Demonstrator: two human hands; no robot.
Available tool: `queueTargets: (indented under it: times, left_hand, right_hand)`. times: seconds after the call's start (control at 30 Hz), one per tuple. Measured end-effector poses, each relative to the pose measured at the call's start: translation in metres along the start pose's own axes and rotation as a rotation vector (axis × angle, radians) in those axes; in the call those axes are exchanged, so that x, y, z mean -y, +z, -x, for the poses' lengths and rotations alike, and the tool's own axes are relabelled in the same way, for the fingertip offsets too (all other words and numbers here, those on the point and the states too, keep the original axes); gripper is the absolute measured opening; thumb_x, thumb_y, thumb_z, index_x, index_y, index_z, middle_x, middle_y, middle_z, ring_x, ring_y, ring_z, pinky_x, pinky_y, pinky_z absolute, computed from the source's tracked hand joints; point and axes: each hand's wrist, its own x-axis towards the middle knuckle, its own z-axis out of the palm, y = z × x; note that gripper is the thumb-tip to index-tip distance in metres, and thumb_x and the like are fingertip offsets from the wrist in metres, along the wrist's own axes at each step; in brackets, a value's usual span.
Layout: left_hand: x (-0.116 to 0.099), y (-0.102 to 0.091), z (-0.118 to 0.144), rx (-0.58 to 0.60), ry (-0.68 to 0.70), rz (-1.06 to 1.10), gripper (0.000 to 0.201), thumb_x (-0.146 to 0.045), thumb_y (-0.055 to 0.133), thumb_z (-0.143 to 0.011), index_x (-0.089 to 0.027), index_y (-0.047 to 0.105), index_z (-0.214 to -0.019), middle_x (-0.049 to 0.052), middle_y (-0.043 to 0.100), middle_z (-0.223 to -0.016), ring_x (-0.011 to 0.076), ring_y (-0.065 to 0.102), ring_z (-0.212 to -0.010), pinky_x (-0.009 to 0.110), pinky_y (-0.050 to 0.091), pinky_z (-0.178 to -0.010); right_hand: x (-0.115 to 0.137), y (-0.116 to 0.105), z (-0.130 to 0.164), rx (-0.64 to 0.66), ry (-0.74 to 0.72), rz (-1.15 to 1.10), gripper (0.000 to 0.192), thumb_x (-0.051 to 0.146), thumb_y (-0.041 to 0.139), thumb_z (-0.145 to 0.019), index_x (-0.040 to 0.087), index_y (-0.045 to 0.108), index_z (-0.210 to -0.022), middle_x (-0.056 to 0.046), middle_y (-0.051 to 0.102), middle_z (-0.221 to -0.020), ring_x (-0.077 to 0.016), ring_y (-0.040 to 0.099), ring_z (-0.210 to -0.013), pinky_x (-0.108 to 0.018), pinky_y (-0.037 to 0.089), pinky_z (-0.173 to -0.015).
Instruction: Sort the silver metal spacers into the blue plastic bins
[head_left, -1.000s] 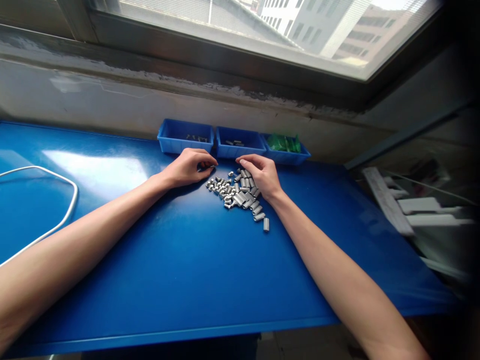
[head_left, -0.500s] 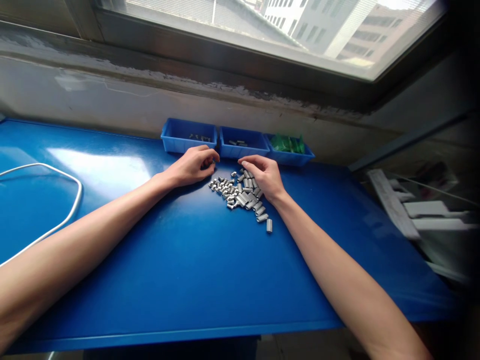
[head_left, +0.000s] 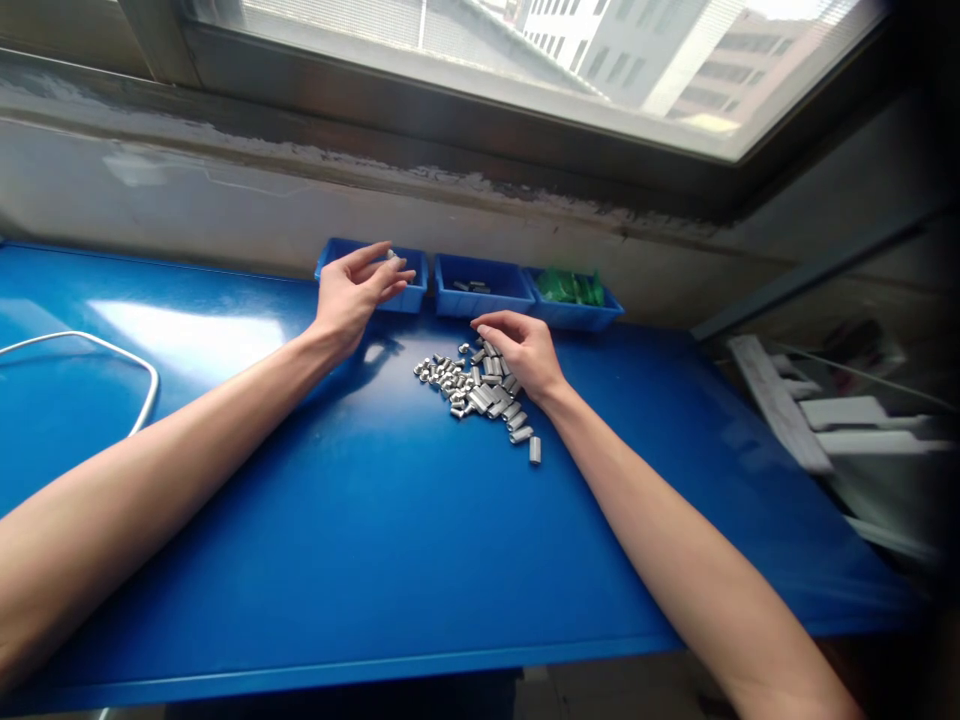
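Metal pieces lie heaped on the tabletop just beside the right hand, its thumb and forefinger close together, any grip unclear. Beyond it, the middle bin shows only a few; most seem left outside. Over the left bin, the left hand has fingers partly spread; whether it pinches anything, I cannot tell.

The left hand has moved over the leftmost blue bin.
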Motion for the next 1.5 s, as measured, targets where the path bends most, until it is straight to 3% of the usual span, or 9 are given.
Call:
queueTargets:
  times: [0.1,0.37,0.6,0.77,0.9,1.13,1.23,1.37,1.5]
  left_hand:
    - [-0.001,0.001,0.002,0.045,0.021,-0.016,0.056,-0.048,0.07,-0.098,-0.017,0.061,-0.143,0.014,0.078,-0.119,0.0253,0.08,-0.102,0.037,0.067,-0.087]
    - [-0.015,0.0,0.013,0.2,0.044,-0.234,0.033,-0.027,0.072,-0.088,-0.014,0.078,-0.118,0.01,0.082,-0.096,0.0232,0.081,-0.089,0.028,0.065,-0.078]
    - [-0.015,0.0,0.017,0.24,0.285,-0.286,0.031,-0.026,0.066,-0.087,-0.016,0.079,-0.114,0.015,0.065,-0.141,0.0141,0.075,-0.082,0.032,0.065,-0.084]
    - [-0.017,0.0,0.021,0.21,0.374,-0.372,0.023,-0.02,0.064,-0.082,-0.016,0.081,-0.097,0.008,0.074,-0.103,0.0146,0.068,-0.075,0.028,0.059,-0.072]
    - [-0.014,0.0,0.019,0.387,0.308,-0.414,0.021,-0.021,0.063,-0.08,-0.016,0.081,-0.089,0.004,0.075,-0.082,0.0141,0.065,-0.067,0.025,0.051,-0.064]
    - [-0.015,0.0,0.019,0.466,0.276,-0.449,0.023,-0.02,0.062,-0.08,-0.016,0.083,-0.088,0.004,0.075,-0.078,0.0141,0.064,-0.067,0.025,0.048,-0.064]
    - [-0.016,0.0,0.019,0.483,0.289,-0.445,0.023,-0.019,0.062,-0.08,-0.015,0.084,-0.088,0.005,0.075,-0.081,0.0135,0.064,-0.067,0.024,0.047,-0.065]
    - [-0.017,0.0,0.02,0.504,0.28,-0.455,0.023,-0.02,0.063,-0.082,-0.015,0.084,-0.089,0.006,0.075,-0.085,0.0137,0.065,-0.07,0.024,0.047,-0.066]
    - [-0.016,0.0,0.02,0.503,0.292,-0.469,0.023,-0.02,0.064,-0.083,-0.014,0.084,-0.09,0.006,0.075,-0.087,0.014,0.066,-0.072,0.024,0.047,-0.067]
  right_hand:
    - [0.0,0.0,0.0,0.017,-0.001,0.003,0.02,0.039,0.076,-0.083,0.023,0.083,-0.094,-0.005,0.084,-0.103,-0.0267,0.078,-0.098,-0.04,0.06,-0.09]
    - [0.005,-0.012,-0.001,0.222,-0.022,0.065,0.024,0.034,0.08,-0.08,0.024,0.084,-0.101,-0.004,0.084,-0.108,-0.0275,0.077,-0.105,-0.041,0.057,-0.098]
    - [0.005,-0.01,0.002,0.198,-0.086,0.18,0.021,0.039,0.083,-0.084,0.025,0.085,-0.099,-0.005,0.084,-0.107,-0.028,0.077,-0.104,-0.041,0.057,-0.098]
    - [0.005,-0.007,0.002,0.185,-0.151,0.226,0.018,0.037,0.082,-0.086,0.026,0.085,-0.099,-0.005,0.084,-0.105,-0.0271,0.076,-0.103,-0.04,0.056,-0.095]
    - [0.006,-0.005,0.003,0.17,-0.133,0.237,0.014,0.037,0.08,-0.086,0.026,0.086,-0.093,-0.005,0.085,-0.1,-0.0274,0.076,-0.1,-0.041,0.056,-0.095]
    - [0.003,-0.012,-0.003,0.088,0.006,0.028,0.023,0.035,0.073,-0.087,0.024,0.084,-0.103,-0.006,0.084,-0.11,-0.0269,0.077,-0.103,-0.039,0.059,-0.093]
    - [0.005,-0.024,-0.005,0.005,0.01,0.225,0.024,0.022,0.07,-0.079,0.022,0.085,-0.098,-0.005,0.084,-0.104,-0.0245,0.074,-0.092,-0.038,0.057,-0.088]
    - [0.012,-0.032,-0.002,0.102,0.014,0.468,0.025,0.024,0.073,-0.075,0.019,0.085,-0.096,-0.005,0.081,-0.092,-0.0189,0.065,-0.073,-0.034,0.052,-0.074]
    - [0.018,-0.027,0.002,0.177,-0.017,0.444,0.025,0.031,0.077,-0.079,0.017,0.086,-0.097,-0.006,0.077,-0.086,-0.0166,0.063,-0.068,-0.031,0.049,-0.066]
